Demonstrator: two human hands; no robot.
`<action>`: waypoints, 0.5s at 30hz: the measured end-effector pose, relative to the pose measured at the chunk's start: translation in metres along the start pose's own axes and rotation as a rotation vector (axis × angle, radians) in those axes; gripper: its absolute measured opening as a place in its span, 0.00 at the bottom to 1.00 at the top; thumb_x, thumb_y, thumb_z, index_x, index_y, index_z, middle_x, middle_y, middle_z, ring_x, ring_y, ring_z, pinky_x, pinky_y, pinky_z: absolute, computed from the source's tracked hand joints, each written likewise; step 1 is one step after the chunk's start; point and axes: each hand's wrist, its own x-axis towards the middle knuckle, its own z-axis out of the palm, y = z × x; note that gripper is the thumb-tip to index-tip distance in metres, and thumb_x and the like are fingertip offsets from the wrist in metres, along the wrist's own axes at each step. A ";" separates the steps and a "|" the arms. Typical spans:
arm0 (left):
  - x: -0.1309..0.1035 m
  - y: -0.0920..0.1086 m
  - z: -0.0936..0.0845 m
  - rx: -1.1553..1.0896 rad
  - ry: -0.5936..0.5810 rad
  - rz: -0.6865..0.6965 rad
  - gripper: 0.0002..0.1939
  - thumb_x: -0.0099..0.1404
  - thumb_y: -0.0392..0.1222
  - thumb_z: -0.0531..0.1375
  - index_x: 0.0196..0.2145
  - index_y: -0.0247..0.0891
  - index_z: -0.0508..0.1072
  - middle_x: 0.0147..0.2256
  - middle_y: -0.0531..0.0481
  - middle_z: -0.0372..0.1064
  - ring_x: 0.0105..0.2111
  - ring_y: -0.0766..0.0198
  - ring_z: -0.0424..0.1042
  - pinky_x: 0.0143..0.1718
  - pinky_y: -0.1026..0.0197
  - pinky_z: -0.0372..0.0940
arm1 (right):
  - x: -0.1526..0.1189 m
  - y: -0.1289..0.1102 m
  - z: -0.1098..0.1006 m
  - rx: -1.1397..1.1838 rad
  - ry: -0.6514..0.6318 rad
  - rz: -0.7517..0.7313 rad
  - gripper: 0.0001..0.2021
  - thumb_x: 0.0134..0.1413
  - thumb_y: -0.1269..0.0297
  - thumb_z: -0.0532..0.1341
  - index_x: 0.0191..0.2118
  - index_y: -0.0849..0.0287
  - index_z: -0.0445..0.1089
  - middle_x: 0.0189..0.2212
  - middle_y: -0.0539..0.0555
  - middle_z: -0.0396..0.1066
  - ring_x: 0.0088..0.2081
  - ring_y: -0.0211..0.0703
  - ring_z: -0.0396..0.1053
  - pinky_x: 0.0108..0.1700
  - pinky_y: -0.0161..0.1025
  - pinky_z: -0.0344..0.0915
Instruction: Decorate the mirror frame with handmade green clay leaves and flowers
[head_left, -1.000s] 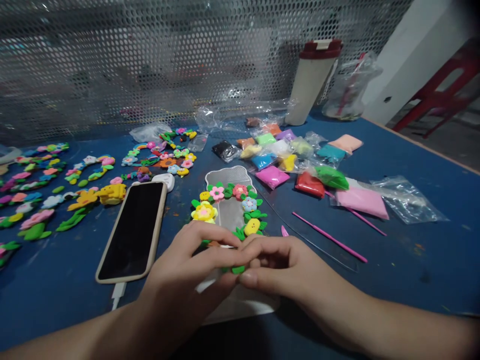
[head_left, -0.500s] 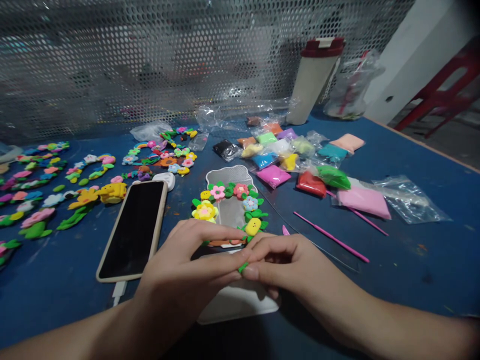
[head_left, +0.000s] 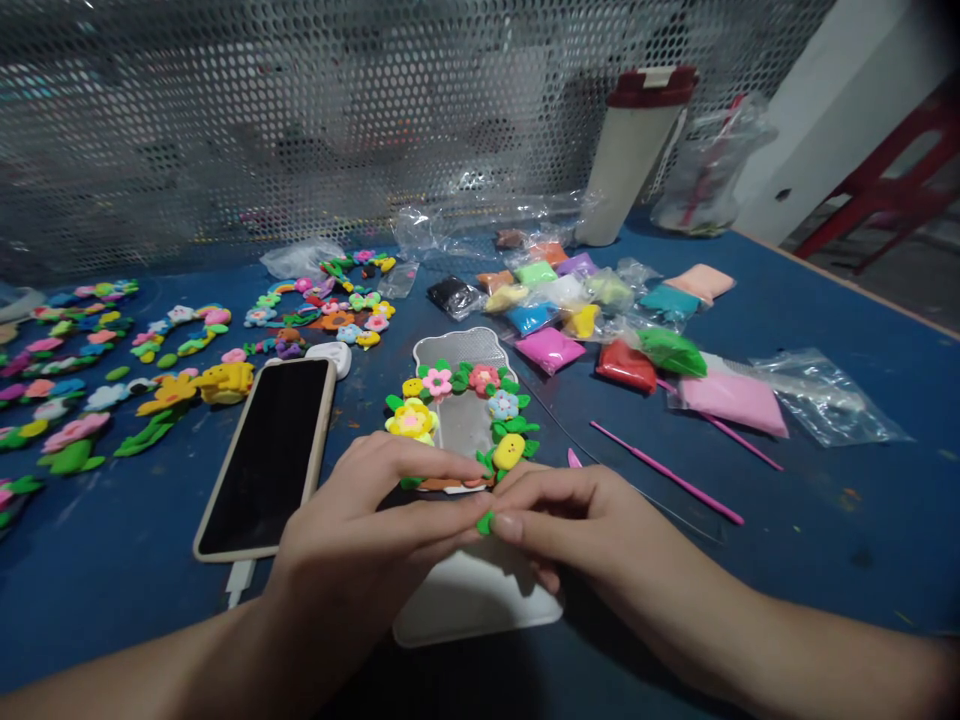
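A small piece of green clay point(head_left: 485, 523) sits between the fingertips of my left hand point(head_left: 375, 510) and my right hand point(head_left: 570, 515). Both hands are closed on it, with the right thumb pressed at its side. Just beyond my fingers lies a mirror point(head_left: 461, 345) with a wavy top edge. Clay flowers, green leaves and a yellow smiling piece point(head_left: 509, 451) ring its glass. Its lower edge is partly hidden by my hands. Below my hands a white flat panel point(head_left: 480, 605) rests on the blue table.
A phone point(head_left: 266, 460) with a cable lies left, near rows of clay decorations point(head_left: 172, 395). Bagged coloured clay point(head_left: 551, 348), pink tools point(head_left: 667, 472) and a thin wire lie right. A tumbler point(head_left: 637, 155) stands at the back before a perforated metal screen point(head_left: 300, 120).
The green clay has turned between my fingertips and shows a rounder, wider face. My fingers have shifted slightly upward; the other things stay in place.
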 end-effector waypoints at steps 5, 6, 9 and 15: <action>0.000 -0.002 0.003 0.034 -0.012 0.064 0.09 0.62 0.41 0.60 0.41 0.44 0.72 0.39 0.50 0.70 0.38 0.62 0.70 0.37 0.57 0.67 | -0.001 -0.001 0.000 -0.025 -0.004 -0.005 0.09 0.49 0.63 0.64 0.23 0.62 0.73 0.21 0.48 0.64 0.23 0.32 0.56 0.25 0.32 0.52; 0.001 -0.002 0.004 0.040 -0.010 0.063 0.09 0.62 0.40 0.60 0.41 0.45 0.72 0.39 0.50 0.70 0.38 0.62 0.70 0.37 0.57 0.67 | -0.001 -0.001 0.000 -0.040 -0.010 -0.008 0.09 0.48 0.63 0.64 0.23 0.62 0.73 0.22 0.48 0.64 0.23 0.32 0.56 0.25 0.33 0.52; 0.002 -0.001 0.004 0.045 -0.013 0.063 0.08 0.61 0.36 0.61 0.39 0.45 0.72 0.38 0.50 0.69 0.37 0.62 0.69 0.37 0.57 0.66 | -0.002 -0.002 0.000 -0.058 -0.029 -0.013 0.15 0.51 0.59 0.62 0.20 0.62 0.69 0.20 0.48 0.62 0.23 0.33 0.56 0.27 0.34 0.52; 0.000 0.004 -0.003 -0.035 -0.047 0.018 0.14 0.57 0.30 0.59 0.39 0.44 0.71 0.40 0.51 0.67 0.40 0.62 0.68 0.40 0.60 0.66 | -0.002 -0.003 0.001 -0.015 -0.042 0.005 0.23 0.60 0.52 0.51 0.20 0.62 0.65 0.17 0.48 0.58 0.23 0.35 0.56 0.31 0.35 0.53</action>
